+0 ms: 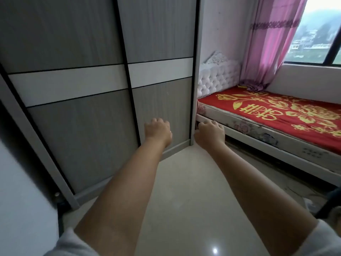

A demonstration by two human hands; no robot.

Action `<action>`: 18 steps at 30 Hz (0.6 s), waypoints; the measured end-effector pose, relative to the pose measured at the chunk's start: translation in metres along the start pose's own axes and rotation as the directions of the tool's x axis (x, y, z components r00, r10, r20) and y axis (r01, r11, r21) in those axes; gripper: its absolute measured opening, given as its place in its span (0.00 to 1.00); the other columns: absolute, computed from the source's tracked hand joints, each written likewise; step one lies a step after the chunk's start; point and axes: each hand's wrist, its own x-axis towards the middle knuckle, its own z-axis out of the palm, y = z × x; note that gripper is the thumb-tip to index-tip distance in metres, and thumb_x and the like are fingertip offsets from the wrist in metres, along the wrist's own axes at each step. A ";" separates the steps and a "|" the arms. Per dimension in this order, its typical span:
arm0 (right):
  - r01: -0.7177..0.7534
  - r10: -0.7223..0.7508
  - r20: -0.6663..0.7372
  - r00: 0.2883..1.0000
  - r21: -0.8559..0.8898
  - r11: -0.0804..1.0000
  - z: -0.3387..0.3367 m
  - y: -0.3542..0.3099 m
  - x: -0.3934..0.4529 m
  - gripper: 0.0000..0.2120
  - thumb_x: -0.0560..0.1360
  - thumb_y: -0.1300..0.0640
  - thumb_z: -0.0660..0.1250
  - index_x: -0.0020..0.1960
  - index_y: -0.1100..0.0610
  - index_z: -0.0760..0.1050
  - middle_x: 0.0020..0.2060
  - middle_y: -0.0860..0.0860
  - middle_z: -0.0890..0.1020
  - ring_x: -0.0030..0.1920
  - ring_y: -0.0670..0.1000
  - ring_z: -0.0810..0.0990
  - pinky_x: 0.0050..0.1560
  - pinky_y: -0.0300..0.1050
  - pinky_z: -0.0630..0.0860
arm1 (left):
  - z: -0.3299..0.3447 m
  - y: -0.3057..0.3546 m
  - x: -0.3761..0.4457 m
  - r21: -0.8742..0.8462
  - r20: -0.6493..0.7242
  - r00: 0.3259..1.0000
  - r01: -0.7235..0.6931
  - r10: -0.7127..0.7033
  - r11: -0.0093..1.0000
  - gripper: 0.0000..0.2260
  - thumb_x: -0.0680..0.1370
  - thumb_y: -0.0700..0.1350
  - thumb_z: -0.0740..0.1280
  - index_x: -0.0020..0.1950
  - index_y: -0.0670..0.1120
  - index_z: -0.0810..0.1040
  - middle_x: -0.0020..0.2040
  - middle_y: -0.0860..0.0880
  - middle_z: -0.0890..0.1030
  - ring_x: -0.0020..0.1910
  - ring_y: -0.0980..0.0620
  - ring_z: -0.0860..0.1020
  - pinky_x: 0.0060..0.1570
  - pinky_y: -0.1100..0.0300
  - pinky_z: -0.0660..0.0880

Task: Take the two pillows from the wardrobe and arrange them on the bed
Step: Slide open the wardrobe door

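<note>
Wardrobe [77,126] doors are standing closed; no pillows are showing; bed [276,111] is lying bare. Left hand [157,130] and right hand [210,133] are hanging loosely curled, empty.

Closed sliding doors [88,108] sealed the wardrobe [158,34] front, leaving no gap for a hand. Open pale floor [184,191] lay before them; the bed [276,115] bounded the passage on the right, its frame meeting the wardrobe's corner

Gold 囍囍 on bedspread [273,108] (red)
</note>
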 end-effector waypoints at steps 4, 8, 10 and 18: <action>-0.071 0.072 -0.022 0.997 0.025 0.997 0.021 -0.014 0.072 0.14 0.75 0.59 0.59 0.57 0.62 0.75 0.58 0.59 0.78 0.62 0.60 0.72 0.63 0.53 0.68 | 0.017 -0.026 0.080 0.005 0.003 0.999 -0.048 0.048 0.999 0.17 0.81 0.49 0.56 0.66 0.42 0.69 0.66 0.41 0.72 0.65 0.43 0.69 0.61 0.51 0.69; -0.092 0.093 -0.064 0.994 0.011 0.996 0.037 -0.016 0.147 0.14 0.75 0.59 0.58 0.58 0.62 0.74 0.59 0.58 0.77 0.62 0.60 0.72 0.63 0.53 0.68 | 0.034 -0.035 0.165 -0.018 -0.030 0.997 -0.078 0.077 0.997 0.16 0.81 0.49 0.56 0.65 0.41 0.70 0.66 0.41 0.73 0.65 0.42 0.69 0.61 0.51 0.69; -0.114 0.113 -0.065 0.991 -0.010 0.993 0.051 -0.008 0.183 0.14 0.76 0.60 0.58 0.58 0.62 0.74 0.59 0.58 0.78 0.62 0.59 0.72 0.63 0.53 0.68 | 0.048 -0.032 0.206 -0.018 -0.018 0.996 -0.084 0.084 0.996 0.17 0.81 0.49 0.56 0.65 0.41 0.70 0.66 0.41 0.72 0.65 0.42 0.69 0.62 0.51 0.69; -0.143 0.142 -0.099 0.985 -0.008 0.990 0.104 0.053 0.361 0.14 0.76 0.59 0.58 0.59 0.61 0.73 0.60 0.58 0.77 0.63 0.60 0.71 0.64 0.54 0.68 | 0.099 0.021 0.395 -0.038 -0.030 0.991 -0.129 0.128 0.991 0.17 0.80 0.51 0.58 0.65 0.42 0.70 0.67 0.41 0.72 0.66 0.43 0.69 0.63 0.51 0.69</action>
